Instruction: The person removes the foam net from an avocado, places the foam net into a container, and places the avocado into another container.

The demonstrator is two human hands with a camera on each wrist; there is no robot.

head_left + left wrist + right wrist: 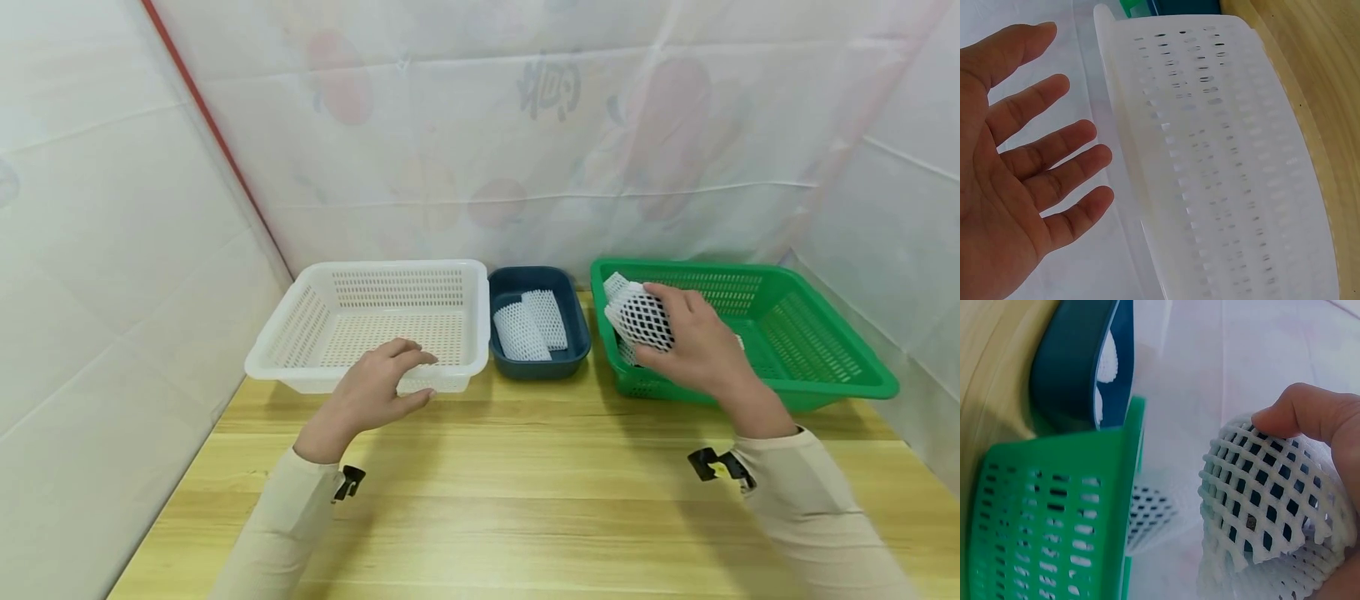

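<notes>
My right hand (697, 342) grips a dark, rounded object in a white foam net sleeve (647, 318), over the left side of the green basket (847, 387). The diamond gaps of the net (1266, 487) show the dark surface in the right wrist view; what it is stays hidden. Behind it, another netted piece (1147, 512) shows at the green basket's rim. My left hand (378, 387) hovers by the front rim of the white basket (367, 267), fingers spread and loosely bent, holding nothing. The left wrist view shows its bare palm (997, 206).
Between the two baskets stands a small dark blue bin (540, 369) with two white foam net sleeves (521, 332) lying flat in it. All stand on a wooden table (510, 500). White sheeting (450, 125) rises behind and at both sides.
</notes>
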